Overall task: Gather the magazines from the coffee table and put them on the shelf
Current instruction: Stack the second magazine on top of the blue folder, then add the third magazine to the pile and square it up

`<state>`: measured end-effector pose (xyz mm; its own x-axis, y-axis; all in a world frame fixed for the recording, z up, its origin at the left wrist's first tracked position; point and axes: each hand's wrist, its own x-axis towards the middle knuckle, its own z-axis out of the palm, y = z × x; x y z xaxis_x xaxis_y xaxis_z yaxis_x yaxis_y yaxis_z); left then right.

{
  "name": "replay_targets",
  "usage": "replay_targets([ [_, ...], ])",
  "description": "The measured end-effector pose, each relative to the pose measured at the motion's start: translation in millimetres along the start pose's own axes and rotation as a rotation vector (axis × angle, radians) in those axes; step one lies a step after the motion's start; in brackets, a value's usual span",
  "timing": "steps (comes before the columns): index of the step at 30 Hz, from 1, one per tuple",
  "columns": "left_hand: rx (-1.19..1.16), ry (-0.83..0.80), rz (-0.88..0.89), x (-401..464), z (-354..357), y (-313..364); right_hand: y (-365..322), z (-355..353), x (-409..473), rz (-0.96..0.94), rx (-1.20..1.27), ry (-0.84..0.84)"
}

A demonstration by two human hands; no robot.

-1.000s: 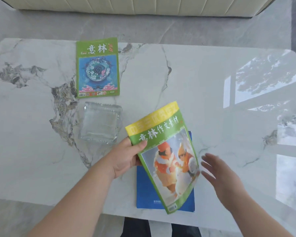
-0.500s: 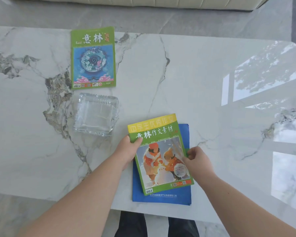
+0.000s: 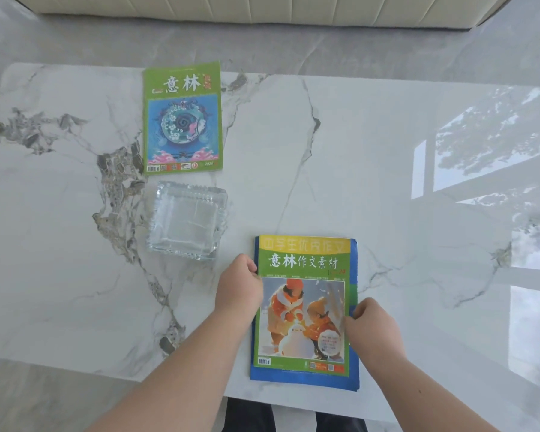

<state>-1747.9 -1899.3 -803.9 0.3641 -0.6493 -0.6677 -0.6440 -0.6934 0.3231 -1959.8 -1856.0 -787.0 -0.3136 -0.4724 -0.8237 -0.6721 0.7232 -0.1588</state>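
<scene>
On the surface before me, one magazine lies stacked on a second magazine near the front edge, my left hand at its left side, my right hand at its right. A glass ashtray sits to the left; behind it lies a third magazine. A sofa stands beyond.

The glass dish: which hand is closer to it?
Left. The left hand sits just below and right of the glass dish; the right hand is farther right, past the snowman magazine.
</scene>
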Motion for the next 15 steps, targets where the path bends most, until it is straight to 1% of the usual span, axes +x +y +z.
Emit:
replay_targets([
  [3,0.014,-0.067,-0.018,9,-24,12,-26,-13,-1,-0.044,0.072,0.069],
  [5,-0.084,-0.057,-0.023,20,-49,23,-56,-20,0,-0.115,0.167,0.103],
  [6,-0.174,-0.039,-0.035,27,-64,29,-74,-23,1,-0.152,0.209,0.109],
  [8,-0.392,0.006,-0.082,43,-100,39,-118,-28,4,-0.22,0.282,0.08],
  [10,-0.533,0.046,-0.106,62,-134,42,-163,-29,11,-0.268,0.356,0.027],
  [13,-0.565,0.11,-0.067,97,-176,38,-226,-22,22,-0.312,0.446,-0.032],
  [15,-0.513,0.165,-0.021,125,-199,31,-266,-13,27,-0.305,0.525,-0.087],
])
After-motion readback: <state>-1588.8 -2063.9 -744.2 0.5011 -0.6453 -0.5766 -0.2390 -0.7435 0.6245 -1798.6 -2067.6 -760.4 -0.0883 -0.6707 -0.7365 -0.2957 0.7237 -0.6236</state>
